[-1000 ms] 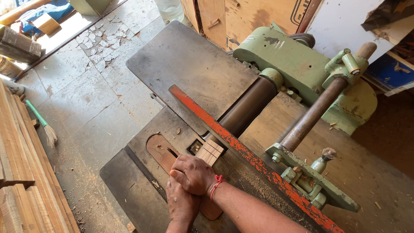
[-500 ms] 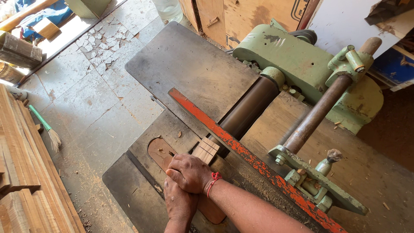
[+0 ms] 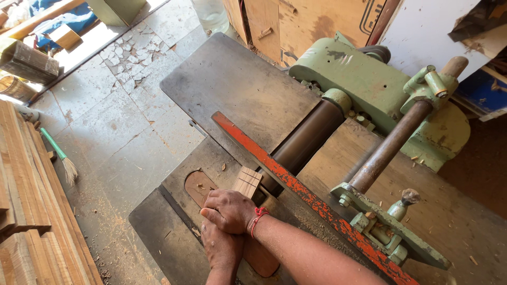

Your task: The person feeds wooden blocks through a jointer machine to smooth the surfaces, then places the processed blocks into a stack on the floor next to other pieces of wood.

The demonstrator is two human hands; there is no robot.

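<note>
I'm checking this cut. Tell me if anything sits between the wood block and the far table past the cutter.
Nothing visible blocks it. The wood block lies against the orange fence, under the right hand stacked on the left hand. The far table ahead is bare; only small chips lie near the block.

I log one small pale wooden block [image 3: 246,182], end grain scored, lying flat against the orange fence [image 3: 296,184], partly under my hands.
</note>
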